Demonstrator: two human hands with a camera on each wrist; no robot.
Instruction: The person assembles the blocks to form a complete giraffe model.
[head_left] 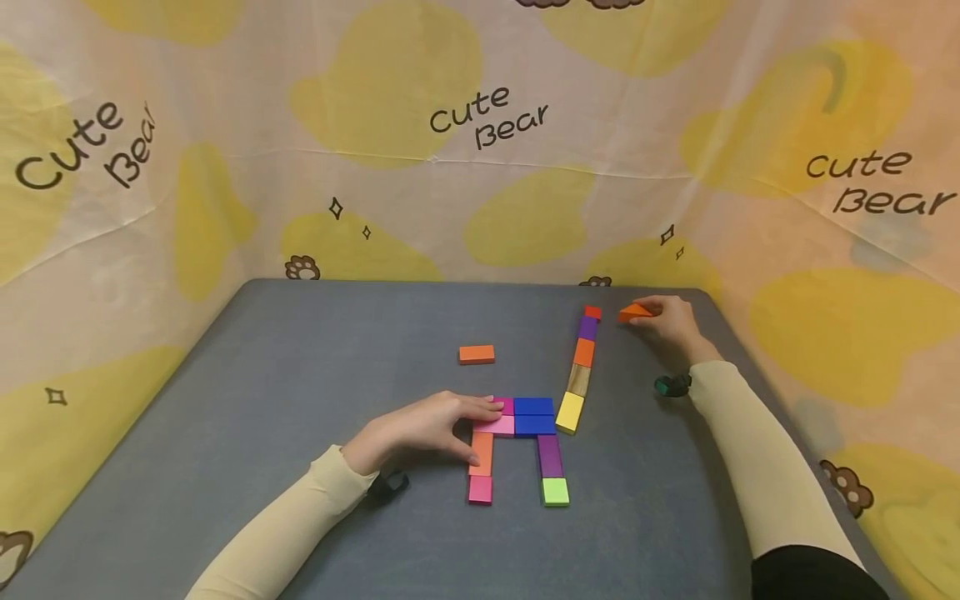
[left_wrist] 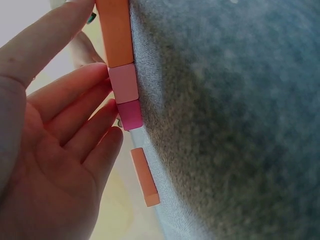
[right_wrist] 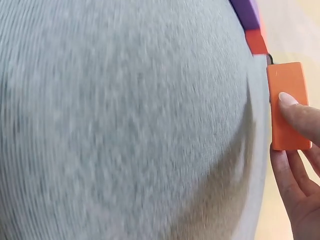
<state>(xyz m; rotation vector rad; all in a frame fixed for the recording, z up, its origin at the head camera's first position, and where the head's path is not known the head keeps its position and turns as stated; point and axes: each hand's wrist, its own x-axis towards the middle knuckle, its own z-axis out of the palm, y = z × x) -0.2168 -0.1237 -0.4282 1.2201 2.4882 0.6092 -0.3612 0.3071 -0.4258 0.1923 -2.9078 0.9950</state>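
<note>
My right hand point(head_left: 678, 327) pinches an orange block point(right_wrist: 287, 82) above the far right of the table, thumb on its broad face. Close to its left is the red block point(head_left: 592, 312) at the far end of a slightly slanted row, with purple, orange, wood-grain and yellow point(head_left: 570, 412) blocks nearer. My left hand point(head_left: 420, 423) lies with fairly straight fingers over the pink blocks point(head_left: 501, 426); its thumb touches the orange block point(head_left: 482, 450) below them. Beside the pink pair lie two blue blocks point(head_left: 534, 415). A purple block point(head_left: 550, 457) and a green block point(head_left: 556, 492) extend below.
A loose orange block point(head_left: 477, 356) lies behind the pink blocks. A magenta block point(head_left: 481, 490) ends the left column of the arrangement. The dark grey table point(head_left: 300, 350) is surrounded by a printed yellow and cream cloth point(head_left: 375, 83).
</note>
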